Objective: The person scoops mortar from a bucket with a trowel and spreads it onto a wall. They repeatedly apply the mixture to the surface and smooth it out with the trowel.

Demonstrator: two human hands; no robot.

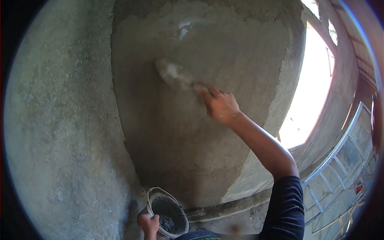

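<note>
From where the head camera looks, the wall fills nearly everything, and the darker patch of fresh plaster on it is the thing to steer by. The right hand is raised against the upper middle of that patch, fingers closed around the handle of a trowel; the blade, blurred and smeared grey, lies up and to the left of the hand, flat against or just off the wet surface, and I cannot tell which. The bare forearm runs down to the right from the hand into a dark sleeve.

Below the patch, at its bottom edge, the left hand is curled tight on the rim of a small bucket, held close to the body, with dark mortar lying in its bottom. A thin wire handle arcs over the rim. To the right of the patch the plaster ends in a ragged edge, then paler wall, then a bright window opening; below that a metal frame leans near the floor.

My reading is that the spreading is in hand: the patch is covered, and the trowel is working its upper part, where a pale smear shows above. The next pass seems to call for steady, even pressure with the blade kept nearly flat, and a fresh load from the bucket when the blade runs dry.
</note>
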